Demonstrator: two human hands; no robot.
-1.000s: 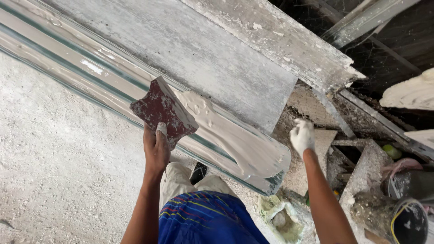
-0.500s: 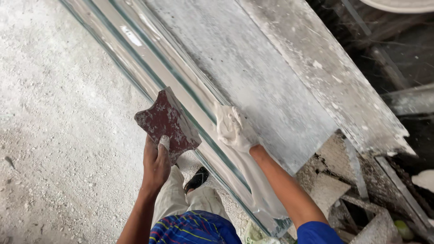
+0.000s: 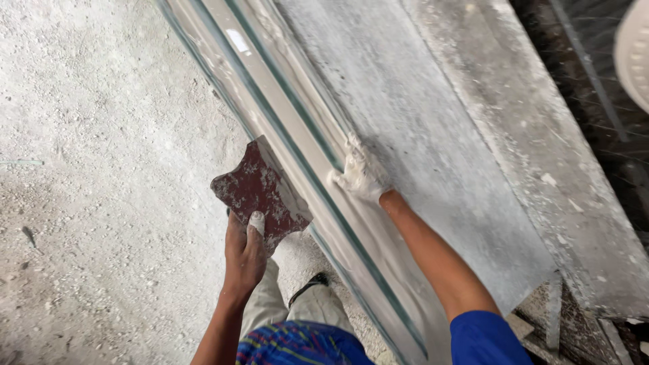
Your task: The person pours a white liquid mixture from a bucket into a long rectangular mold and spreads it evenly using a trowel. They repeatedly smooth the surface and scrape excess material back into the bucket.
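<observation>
Plaster-caked long mould (image 3: 297,145) on a dusty grey bench (image 3: 473,135), right hand (image 3: 360,174) flat, left fingers (image 3: 255,223) around a red-brown scraper (image 3: 260,192).

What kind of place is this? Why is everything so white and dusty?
Probably a plaster workshop. A long wet plaster moulding runs along a plaster-caked bench. The right hand, coated white, presses on the moulding, the left hand holds a dark red shaped scraper, and the floor is crusted white.
</observation>
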